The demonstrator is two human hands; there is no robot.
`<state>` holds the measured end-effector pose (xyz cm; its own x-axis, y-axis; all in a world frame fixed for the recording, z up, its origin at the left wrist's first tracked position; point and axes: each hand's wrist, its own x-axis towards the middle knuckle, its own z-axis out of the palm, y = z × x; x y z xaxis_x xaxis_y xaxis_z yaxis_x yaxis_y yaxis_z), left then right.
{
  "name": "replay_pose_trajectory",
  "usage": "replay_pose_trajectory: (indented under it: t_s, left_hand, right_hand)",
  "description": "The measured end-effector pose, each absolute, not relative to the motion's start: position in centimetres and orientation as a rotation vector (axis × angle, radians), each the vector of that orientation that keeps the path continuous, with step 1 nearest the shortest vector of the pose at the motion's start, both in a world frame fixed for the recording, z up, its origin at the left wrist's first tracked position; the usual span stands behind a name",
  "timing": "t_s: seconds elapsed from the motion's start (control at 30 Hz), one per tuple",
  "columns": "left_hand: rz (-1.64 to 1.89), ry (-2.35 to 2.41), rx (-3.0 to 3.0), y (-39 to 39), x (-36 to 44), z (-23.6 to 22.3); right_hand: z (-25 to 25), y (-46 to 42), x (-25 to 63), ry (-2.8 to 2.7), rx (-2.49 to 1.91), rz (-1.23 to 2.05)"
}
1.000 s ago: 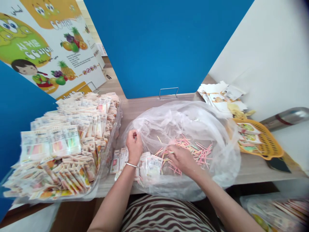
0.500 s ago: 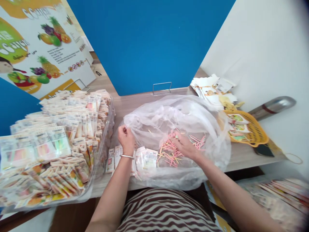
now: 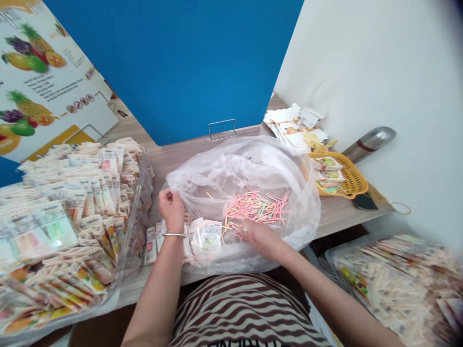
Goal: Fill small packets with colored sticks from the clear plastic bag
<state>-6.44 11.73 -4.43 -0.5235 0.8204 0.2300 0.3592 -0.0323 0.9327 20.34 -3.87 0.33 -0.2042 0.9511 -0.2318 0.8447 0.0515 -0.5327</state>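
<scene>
My left hand is closed, pinching the left rim of a large clear plastic bag that lies opened out on the table. Inside the bag is a loose pile of thin pink, yellow and green sticks. Low over the near left edge of this pile is my right hand, its fingers bent together and touching the sticks. Blur hides what, if anything, sits between those fingertips. Small printed packets lie beside my left wrist at the bag's near left side.
A clear tub heaped with filled packets stands at the left. Beyond the bag rises a blue panel with a wire stand. To the right are a yellow basket, paper sheets and a steel flask. Another packet-filled tub sits lower right.
My right hand has moved from the middle of the stick pile to its near edge, uncovering more sticks. My left hand keeps its hold on the bag. The whole view has shifted rightward.
</scene>
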Motion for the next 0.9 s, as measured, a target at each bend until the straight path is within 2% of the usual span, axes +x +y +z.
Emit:
replay_pose_trajectory:
  t_s: [0.13, 0.37, 0.53, 0.73, 0.9]
  left_hand:
    - [1.57, 1.855, 1.245, 11.5, -6.4, -4.3]
    - [1.539, 1.872, 1.245, 11.1, -6.4, -4.2]
    - [1.519, 1.877, 1.248, 11.1, -6.3, -4.2]
    - [1.501, 1.891, 1.257, 11.0, -6.2, -4.3]
    - [1.46, 1.929, 1.267, 11.3, -6.4, -4.1]
  right_hand:
    - [-0.2, -4.5, 16.6, -2.382, -2.076, 0.485]
    - [0.0, -4.1, 17.9, -2.271, -2.103, 0.483]
    - [-0.4, -3.7, 18.1, -2.287, -2.05, 0.347]
    - [-3.4, -4.1, 16.6, -2.126, -1.995, 0.217]
    - [-6.0, -5.1, 17.9, -1.977, -1.709, 0.219]
